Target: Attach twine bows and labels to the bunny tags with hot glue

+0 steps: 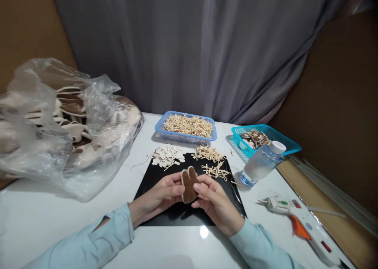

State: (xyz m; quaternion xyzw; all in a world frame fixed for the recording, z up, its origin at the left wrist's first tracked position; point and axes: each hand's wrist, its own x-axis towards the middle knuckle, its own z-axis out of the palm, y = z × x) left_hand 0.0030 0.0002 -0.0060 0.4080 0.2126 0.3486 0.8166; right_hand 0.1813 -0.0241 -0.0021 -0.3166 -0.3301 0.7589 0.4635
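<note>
Pale blue sleeves (94, 237) reach in at the bottom, and beyond them we hold a brown, white-edged bunny-shaped plush piece (189, 187), ears up, above a black mat (159, 218). Our left hand (162, 192) pinches one side between thumb and fingers; our right hand (215, 198) grips the opposite side likewise. At the mat's far edge we have small white rectangles (168, 155) and cream cord loops (209, 153), with a blue basket (183, 137) behind. Rightward lie a clear bottle (260, 166) and a hot glue gun (307, 222).
</note>
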